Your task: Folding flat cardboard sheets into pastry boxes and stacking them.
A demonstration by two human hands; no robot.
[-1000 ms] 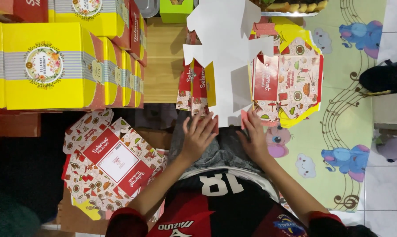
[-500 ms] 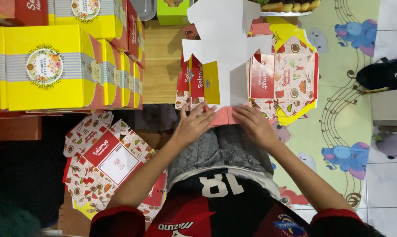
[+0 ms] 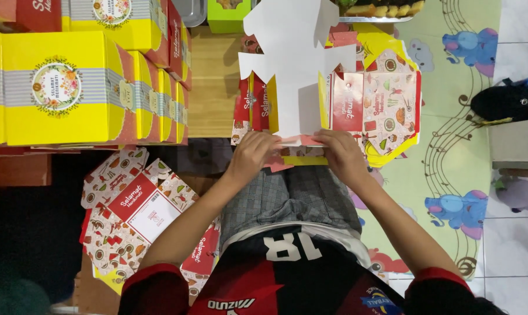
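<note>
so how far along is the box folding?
Done: assembled yellow boxes stacked at left. In hand: left hand and right hand press the bottom edge of a flat box blank, white side up. Left: unfolded blanks piled beside the left knee.

My left hand (image 3: 253,156) and right hand (image 3: 341,154) cover the lower edge of the white, unfolded cardboard box blank (image 3: 296,64), hiding my fingertips' grip. The top edge cuts off the green box (image 3: 227,13) and the snack tray (image 3: 380,9).
</note>
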